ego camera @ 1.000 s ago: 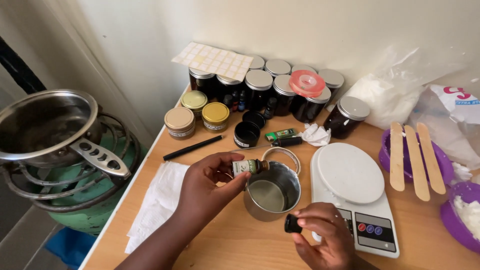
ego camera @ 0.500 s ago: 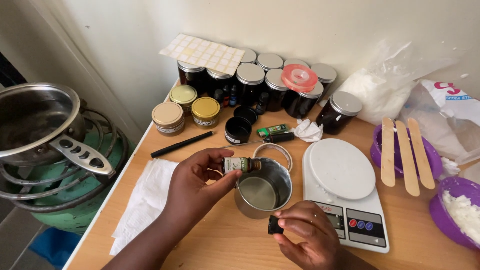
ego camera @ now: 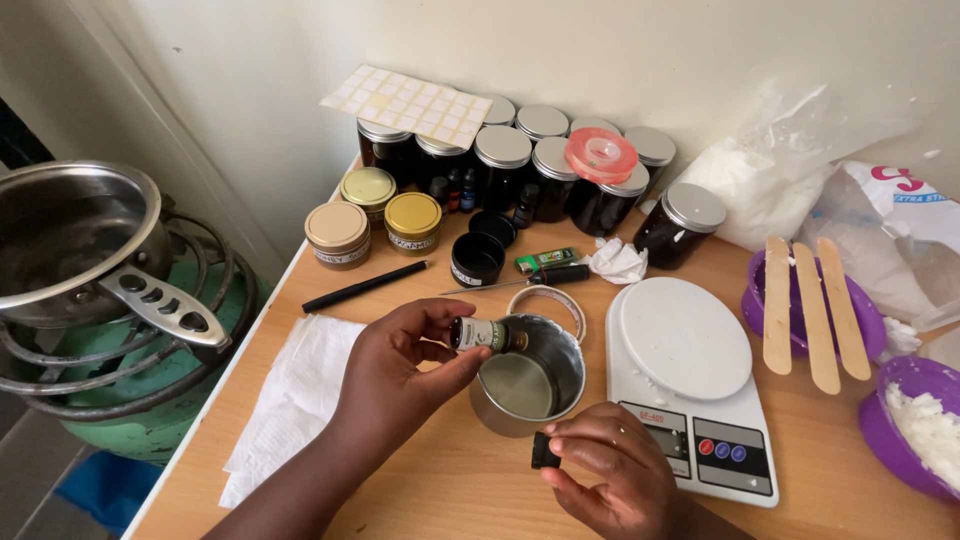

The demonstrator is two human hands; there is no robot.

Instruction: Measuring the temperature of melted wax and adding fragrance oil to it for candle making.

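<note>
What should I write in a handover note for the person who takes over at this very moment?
Left hand: holds the small dark bottle tipped on its side over the metal cup.
Right hand: holds the black cap in front of the cup, beside the white scale.
Done: cap is off; the cup already holds pale liquid.
Left: whether drops are falling cannot be seen. The bottle is not yet recapped.

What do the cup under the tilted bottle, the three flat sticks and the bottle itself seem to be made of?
Cup: metal, probably steel, with a dull silver sheen.
Sticks: pale, matt wood.
Bottle in the left hand: dark and glossy, likely glass; plastic is possible.
</note>
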